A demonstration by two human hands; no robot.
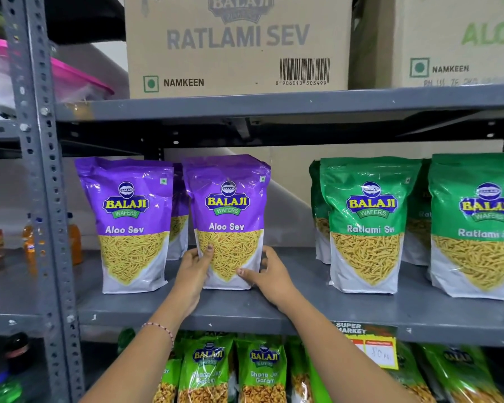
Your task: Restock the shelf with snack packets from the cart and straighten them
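Gripped from both sides near the base: purple packet, upright, long axis vertical, standing on the grey shelf just right of a second purple packet. Left hand wrapped round the lower left edge, thumb laid on the clear front window, fingers hidden behind. Right hand closed on the lower right corner, thumb pressed to the front, fingers curled round the side. Both equally near, neither free (cart out of view, so no telling what stock remains).

Face square to the front, top leaning a touch rightward; probably a small twist and a nudge left needed to line up with the neighbour. More purple packets tucked behind, between the two fronts.

Flat painted metal underneath, likely slick enough for sliding rather than lifting. Wide bare gap to the right before the green packets, so room for more purple stock there. Low headroom under the upper shelf, with cardboard boxes on top; little space above the packet tops, so sliding in from the front probably easier than lowering.
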